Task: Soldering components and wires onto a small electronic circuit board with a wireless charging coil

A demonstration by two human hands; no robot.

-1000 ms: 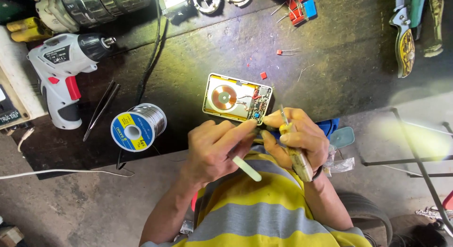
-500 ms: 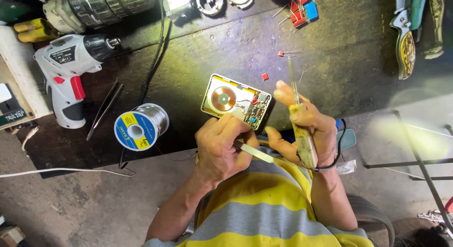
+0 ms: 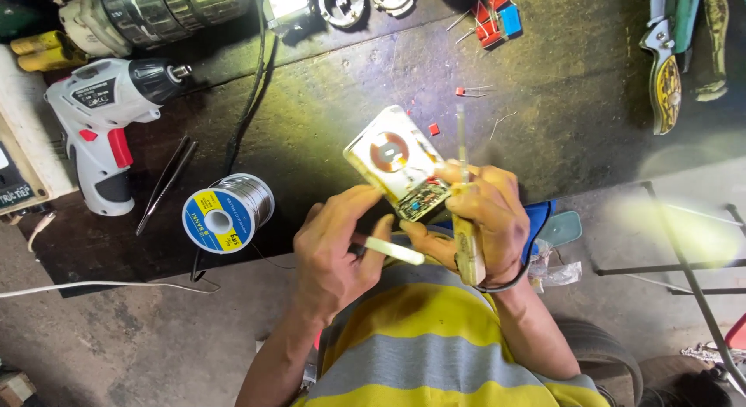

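- Left hand [image 3: 338, 248]: fingers closed on the circuit board [image 3: 404, 162], held above the bench [image 3: 326, 104].
- Right hand [image 3: 482, 216]: fingers wrapped around a soldering iron [image 3: 466, 213], tip upward, just beside the board.
- Solder spool [image 3: 225, 213] lies left of the fingers.

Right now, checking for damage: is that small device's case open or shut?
Open: the device shows its bare copper coil and circuit board.

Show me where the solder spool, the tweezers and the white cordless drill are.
solder spool [image 3: 218, 219]: head view, on its blue and yellow side label.
tweezers [image 3: 167, 183]: head view, middle of the dark legs.
white cordless drill [image 3: 99, 104]: head view, on the white body above the handle.
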